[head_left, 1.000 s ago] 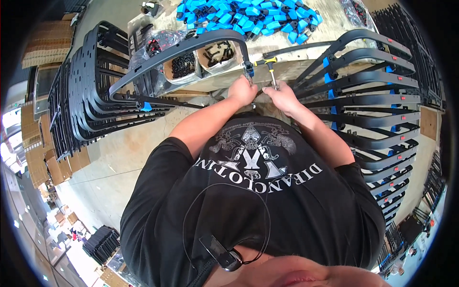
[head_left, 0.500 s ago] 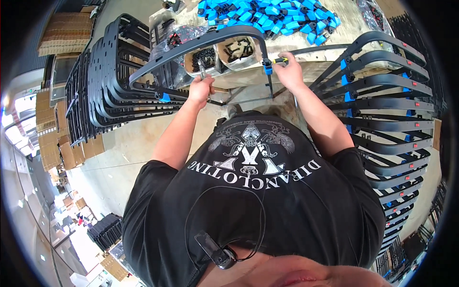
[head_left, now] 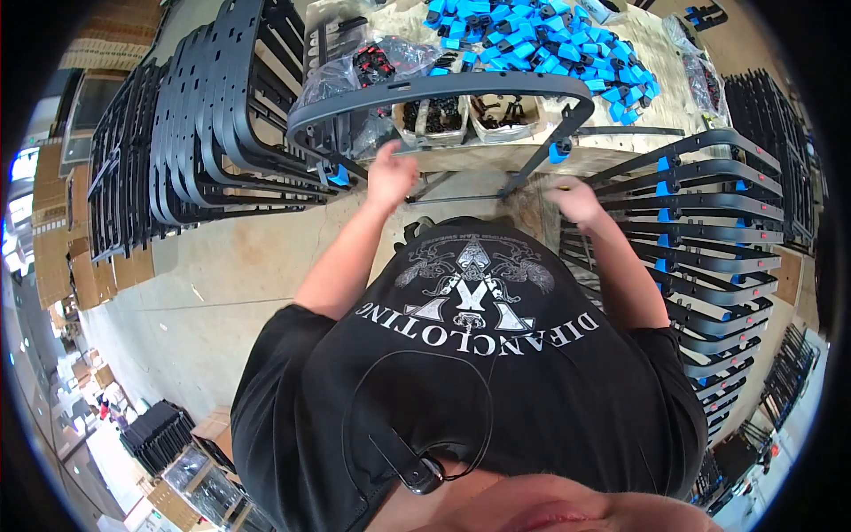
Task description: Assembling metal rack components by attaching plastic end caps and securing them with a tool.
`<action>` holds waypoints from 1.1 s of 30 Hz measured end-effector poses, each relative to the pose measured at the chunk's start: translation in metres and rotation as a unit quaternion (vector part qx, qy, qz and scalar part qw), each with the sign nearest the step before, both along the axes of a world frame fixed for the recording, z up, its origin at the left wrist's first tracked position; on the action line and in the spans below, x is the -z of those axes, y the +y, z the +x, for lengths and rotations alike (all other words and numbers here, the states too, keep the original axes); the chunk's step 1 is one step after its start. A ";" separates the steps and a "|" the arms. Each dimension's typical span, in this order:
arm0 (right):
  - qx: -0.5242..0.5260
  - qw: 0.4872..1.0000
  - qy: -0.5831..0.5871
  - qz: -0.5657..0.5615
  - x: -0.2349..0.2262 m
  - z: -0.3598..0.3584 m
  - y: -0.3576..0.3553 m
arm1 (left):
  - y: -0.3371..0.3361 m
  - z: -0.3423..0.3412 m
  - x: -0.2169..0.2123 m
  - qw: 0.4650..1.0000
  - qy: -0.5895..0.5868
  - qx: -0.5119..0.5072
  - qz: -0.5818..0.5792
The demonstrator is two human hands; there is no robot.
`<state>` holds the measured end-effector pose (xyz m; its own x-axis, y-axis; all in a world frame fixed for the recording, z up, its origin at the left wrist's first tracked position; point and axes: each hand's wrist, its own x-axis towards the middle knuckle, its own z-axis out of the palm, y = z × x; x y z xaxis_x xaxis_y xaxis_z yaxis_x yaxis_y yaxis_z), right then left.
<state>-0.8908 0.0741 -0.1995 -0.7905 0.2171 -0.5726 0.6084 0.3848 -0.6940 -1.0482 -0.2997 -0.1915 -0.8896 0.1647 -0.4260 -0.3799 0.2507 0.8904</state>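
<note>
A black curved metal frame [head_left: 443,87] with blue clips at its two ends stands in front of me at the table's edge. My left hand [head_left: 392,180], fingers curled, is just right of the blue clip [head_left: 338,175] on the frame's left leg. Whatever it grips is hidden. My right hand [head_left: 576,202] is closed and slightly blurred, below and right of the blue clip [head_left: 559,152] on the right leg. What it holds I cannot make out. Both hands are apart from the frame's top bar.
Blue plastic clips [head_left: 550,53] lie heaped on the wooden table [head_left: 656,53]. Two bins, a left one [head_left: 434,136] and a right one [head_left: 505,133], hold small black parts. Stacked black frames stand at left [head_left: 191,133] and, with blue clips, at right [head_left: 722,213].
The view has shifted, and the frame appears farther right. My right hand has come down off the right clip, where it held a yellow-and-black tool. The silver tool in my left hand no longer shows clearly.
</note>
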 end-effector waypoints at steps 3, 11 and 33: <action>0.018 0.978 -0.050 -0.199 -0.062 -0.064 -0.092 | -0.053 0.030 0.042 0.994 -0.084 0.068 -0.007; 0.073 0.991 -0.059 -0.100 -0.059 -0.182 -0.174 | -0.145 0.036 0.043 0.957 -0.018 0.215 -0.194; 0.140 0.951 0.054 0.272 0.026 -0.073 0.001 | -0.124 -0.053 0.053 0.957 0.120 -0.084 -0.249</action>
